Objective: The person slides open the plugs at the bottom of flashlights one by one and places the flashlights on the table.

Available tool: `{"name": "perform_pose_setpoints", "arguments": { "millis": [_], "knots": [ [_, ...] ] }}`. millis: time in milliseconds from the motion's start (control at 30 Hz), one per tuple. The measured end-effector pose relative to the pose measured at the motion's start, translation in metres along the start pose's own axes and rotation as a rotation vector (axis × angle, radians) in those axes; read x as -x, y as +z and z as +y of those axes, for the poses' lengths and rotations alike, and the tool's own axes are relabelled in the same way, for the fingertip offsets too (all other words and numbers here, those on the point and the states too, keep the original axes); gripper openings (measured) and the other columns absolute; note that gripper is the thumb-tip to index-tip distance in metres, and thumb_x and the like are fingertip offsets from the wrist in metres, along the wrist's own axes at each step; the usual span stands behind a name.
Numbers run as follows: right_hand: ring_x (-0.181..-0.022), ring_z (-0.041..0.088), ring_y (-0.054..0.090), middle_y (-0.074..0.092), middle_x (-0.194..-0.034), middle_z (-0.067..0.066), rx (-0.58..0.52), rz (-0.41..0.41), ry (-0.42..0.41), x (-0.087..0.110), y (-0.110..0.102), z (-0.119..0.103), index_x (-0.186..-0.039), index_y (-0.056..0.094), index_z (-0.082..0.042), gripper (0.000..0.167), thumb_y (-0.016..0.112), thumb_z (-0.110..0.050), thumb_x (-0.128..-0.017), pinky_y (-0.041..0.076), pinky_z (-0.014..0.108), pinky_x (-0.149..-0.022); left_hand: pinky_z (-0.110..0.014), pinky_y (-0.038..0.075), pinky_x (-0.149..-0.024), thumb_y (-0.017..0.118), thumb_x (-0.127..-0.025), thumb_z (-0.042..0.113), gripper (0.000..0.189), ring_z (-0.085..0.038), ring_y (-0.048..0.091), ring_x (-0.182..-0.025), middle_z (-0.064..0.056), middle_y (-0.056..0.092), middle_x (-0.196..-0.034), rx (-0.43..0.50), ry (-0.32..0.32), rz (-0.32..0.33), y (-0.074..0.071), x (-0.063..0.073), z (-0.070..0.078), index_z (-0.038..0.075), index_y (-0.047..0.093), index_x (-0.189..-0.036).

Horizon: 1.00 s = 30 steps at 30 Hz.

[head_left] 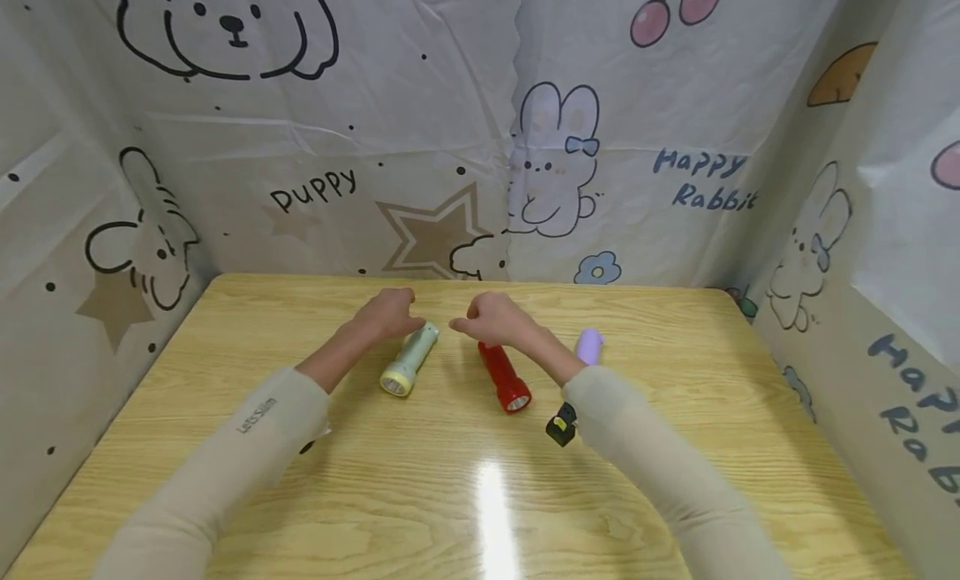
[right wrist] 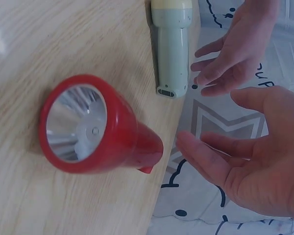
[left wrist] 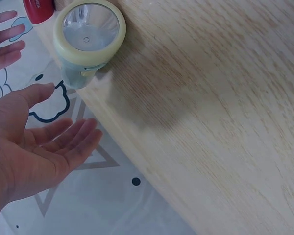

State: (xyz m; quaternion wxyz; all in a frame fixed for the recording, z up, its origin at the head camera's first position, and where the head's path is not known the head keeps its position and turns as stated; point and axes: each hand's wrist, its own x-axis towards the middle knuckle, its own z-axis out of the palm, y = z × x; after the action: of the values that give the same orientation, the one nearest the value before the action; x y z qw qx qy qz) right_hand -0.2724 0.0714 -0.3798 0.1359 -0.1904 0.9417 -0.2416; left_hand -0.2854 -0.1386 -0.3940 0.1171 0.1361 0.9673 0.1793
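A pale green flashlight with a yellow head lies on the table, its lens facing the near side. Beside its far end is my left hand, fingers loosely spread and holding nothing; the left wrist view shows the palm apart from it. To the right lies a red flashlight, lens also toward the near side. My right hand hovers by its tail end, and in the right wrist view the relaxed fingers stand apart from the red body.
A purple flashlight lies at the right, partly behind the right forearm. Black wrist gear with a yellow part shows under the right sleeve. A patterned cloth walls the back and sides of the wooden table.
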Motion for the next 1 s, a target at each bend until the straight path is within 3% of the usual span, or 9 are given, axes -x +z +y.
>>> {"name": "perform_pose_setpoints", "arguments": {
  "millis": [67, 167, 367, 500, 600, 733, 800, 1000],
  "knots": [
    [-0.048, 0.01, 0.046, 0.051, -0.054, -0.001, -0.004, -0.011, 0.006, -0.001, 0.003, -0.001, -0.077, 0.068, 0.001, 0.046, 0.061, -0.038, -0.099, 0.035, 0.021, -0.044, -0.05, 0.05, -0.097, 0.059, -0.097, 0.022, 0.054, -0.043, 0.055, -0.119, -0.029, 0.055, -0.133, -0.005, -0.003, 0.0, 0.0, 0.0, -0.002, -0.014, 0.046, -0.136],
    [-0.048, 0.009, 0.047, 0.051, -0.053, -0.002, -0.013, -0.01, 0.016, -0.001, 0.006, -0.002, -0.082, 0.071, 0.003, 0.046, 0.061, -0.039, -0.099, 0.036, 0.021, -0.044, -0.051, 0.05, -0.097, 0.058, -0.097, 0.022, 0.054, -0.043, 0.056, -0.119, -0.03, 0.055, -0.133, -0.009, -0.001, -0.004, 0.001, 0.0, -0.004, -0.014, 0.046, -0.136],
    [-0.052, 0.015, 0.056, 0.051, -0.056, 0.0, -0.059, -0.022, 0.05, -0.001, 0.011, -0.005, -0.086, 0.07, 0.005, 0.045, 0.063, -0.038, -0.098, 0.039, 0.021, -0.043, -0.05, 0.051, -0.095, 0.058, -0.098, 0.023, 0.051, -0.042, 0.058, -0.116, -0.03, 0.057, -0.13, 0.007, 0.003, -0.017, 0.001, 0.0, -0.001, -0.014, 0.05, -0.132],
    [-0.063, 0.026, 0.066, 0.048, -0.057, 0.0, -0.094, -0.036, 0.068, 0.0, 0.015, -0.005, -0.092, 0.071, 0.007, 0.045, 0.064, -0.038, -0.098, 0.042, 0.021, -0.044, -0.049, 0.051, -0.095, 0.058, -0.098, 0.023, 0.051, -0.042, 0.058, -0.115, -0.031, 0.057, -0.129, 0.03, -0.005, -0.031, 0.001, -0.001, -0.001, -0.015, 0.051, -0.131],
    [-0.069, 0.032, 0.07, 0.042, -0.054, -0.002, -0.113, -0.033, 0.075, 0.0, 0.017, -0.007, -0.08, 0.067, 0.002, 0.043, 0.064, -0.037, -0.097, 0.043, 0.021, -0.044, -0.05, 0.05, -0.096, 0.059, -0.098, 0.024, 0.052, -0.042, 0.057, -0.117, -0.032, 0.056, -0.13, 0.05, -0.005, -0.033, 0.001, -0.001, -0.002, -0.015, 0.051, -0.131],
    [-0.071, 0.035, 0.07, 0.035, -0.05, -0.004, -0.125, -0.027, 0.071, 0.0, 0.02, -0.009, -0.062, 0.051, -0.009, 0.046, 0.065, -0.035, -0.097, 0.042, 0.02, -0.042, -0.05, 0.05, -0.097, 0.059, -0.098, 0.025, 0.052, -0.043, 0.056, -0.118, -0.032, 0.055, -0.131, 0.065, 0.004, -0.027, 0.003, -0.002, -0.006, -0.016, 0.052, -0.13],
    [-0.072, 0.036, 0.07, 0.034, -0.05, -0.004, -0.129, -0.031, 0.069, -0.001, 0.022, -0.01, -0.061, 0.046, -0.011, 0.047, 0.065, -0.034, -0.097, 0.04, 0.02, -0.042, -0.05, 0.05, -0.097, 0.059, -0.098, 0.025, 0.052, -0.043, 0.056, -0.117, -0.032, 0.056, -0.131, 0.066, 0.008, -0.026, 0.004, -0.003, -0.008, -0.016, 0.053, -0.129],
    [-0.071, 0.034, 0.071, 0.038, -0.053, -0.003, -0.148, -0.028, 0.074, -0.003, 0.032, -0.012, -0.066, 0.05, -0.009, 0.042, 0.064, -0.032, -0.098, 0.045, 0.022, -0.045, -0.049, 0.051, -0.094, 0.059, -0.098, 0.026, 0.052, -0.042, 0.058, -0.114, -0.032, 0.057, -0.128, 0.062, 0.013, -0.022, 0.006, -0.003, -0.011, -0.016, 0.054, -0.128]
  ]
}}
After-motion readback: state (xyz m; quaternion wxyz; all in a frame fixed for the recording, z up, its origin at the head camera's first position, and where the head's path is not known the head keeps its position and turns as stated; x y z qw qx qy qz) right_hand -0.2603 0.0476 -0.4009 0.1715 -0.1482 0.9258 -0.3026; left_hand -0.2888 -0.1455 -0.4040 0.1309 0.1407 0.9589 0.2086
